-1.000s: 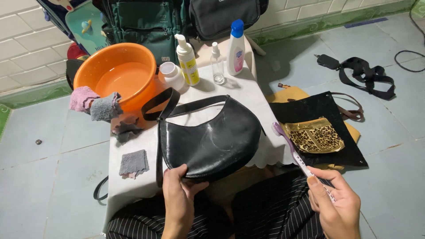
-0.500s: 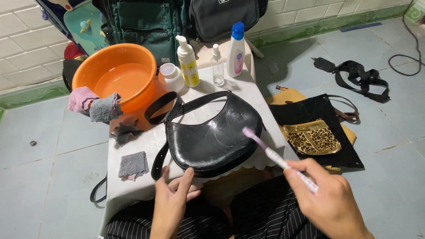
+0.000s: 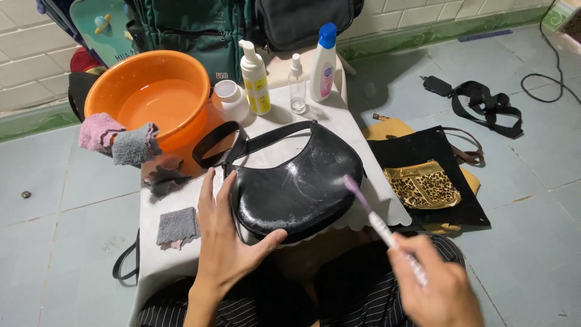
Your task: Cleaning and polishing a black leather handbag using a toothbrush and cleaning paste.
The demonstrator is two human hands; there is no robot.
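Since the earlier frame the left hand (image 3: 225, 242) has moved onto the black handbag (image 3: 296, 181), fingers spread flat beside it, thumb under its lower edge. The right hand (image 3: 433, 287), fingers closed on the toothbrush (image 3: 378, 221), has brought the bristles to the bag's right side. The bag lies near the table (image 3: 181, 260) front edge, white smears show, so scrubbing seems partly done. Bottles crowd the far edge; right edge is close.

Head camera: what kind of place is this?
Probably a home floor corner used for cleaning bags: tiled floor, a low table with an orange basin, bottles, and backpacks against the wall.
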